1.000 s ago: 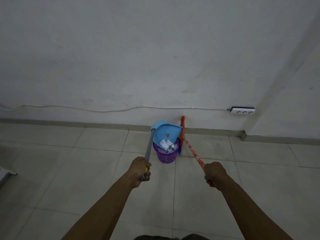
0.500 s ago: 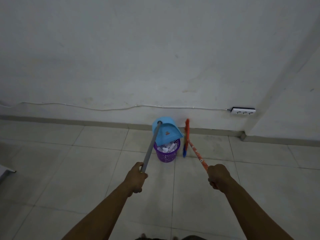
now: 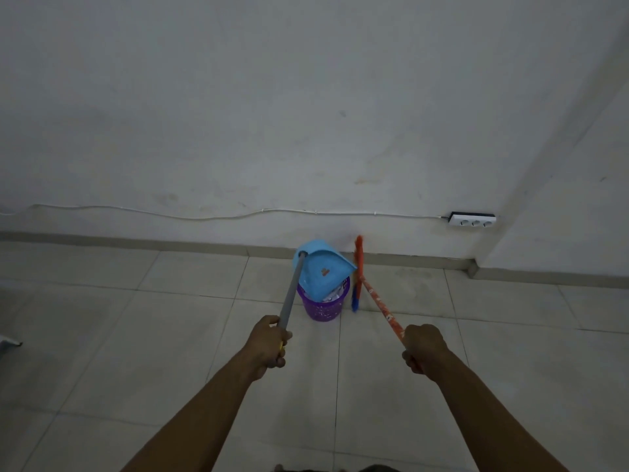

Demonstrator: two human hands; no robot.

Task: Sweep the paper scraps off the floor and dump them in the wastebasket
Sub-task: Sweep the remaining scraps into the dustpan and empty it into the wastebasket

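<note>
A purple wastebasket (image 3: pixel 323 308) stands on the tiled floor near the wall, with white paper scraps (image 3: pixel 333 294) showing inside it. A light blue dustpan (image 3: pixel 323 269) is tipped face-down over its rim, hiding most of the scraps. My left hand (image 3: pixel 269 342) grips the dustpan's grey handle (image 3: pixel 291 291). My right hand (image 3: pixel 422 349) is closed around the orange broom handle (image 3: pixel 379 304). The orange and blue broom head (image 3: pixel 356 274) stands just right of the basket, its bristles close to the wall.
A white wall rises behind the basket, with a cable (image 3: pixel 204 214) running along it to a power strip (image 3: pixel 472 219) at the right. A wall corner juts out at the far right. A pale object's edge (image 3: pixel 8 342) shows at the far left.
The dustpan has tilted further over the wastebasket, now covering most of the scraps. The broom head has shifted slightly right, away from the basket. Both hands have lowered a little.
</note>
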